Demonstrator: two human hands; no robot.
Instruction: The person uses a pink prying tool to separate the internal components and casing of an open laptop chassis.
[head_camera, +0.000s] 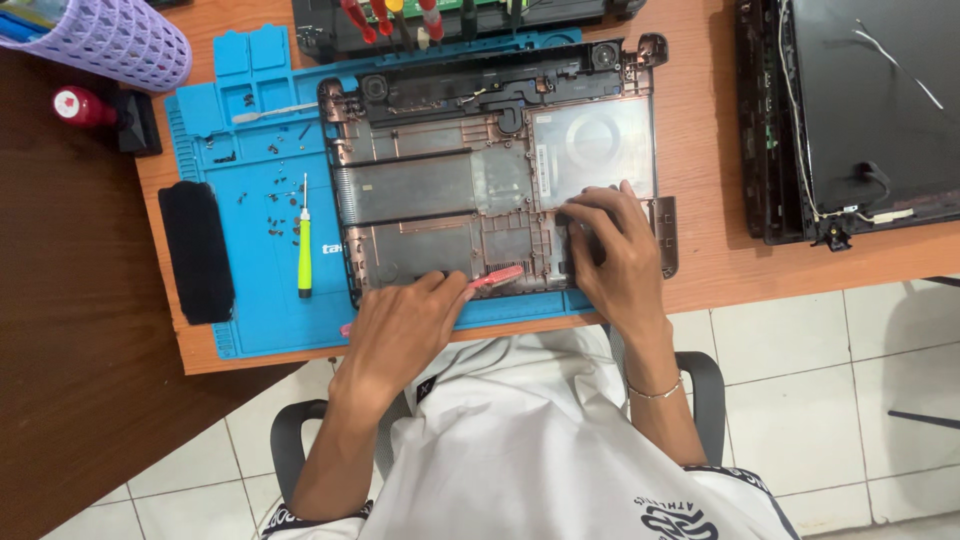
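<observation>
Blue mat (255, 190) on the wooden bench (705, 190), green-handled screwdriver (304, 252) left of the grip, loose screws (275, 205) around it, black pad (196, 251) further left, lilac mesh basket (115, 38) far up-left, red-capped bottle (80, 106), dismantled screen lid (860, 110) well to the right

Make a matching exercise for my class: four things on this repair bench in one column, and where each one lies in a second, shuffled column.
Things:
1. pink brush
2. green-handled screwdriver
3. lilac mesh basket
4. black cloth pad

Places:
A. top left corner of the view
B. on the desk just left of the blue mat
C. in the left hand, over the near edge of the laptop base shell
D. on the blue mat, left of the laptop base shell

Pairs: 1-C, 2-D, 3-A, 4-B
</observation>
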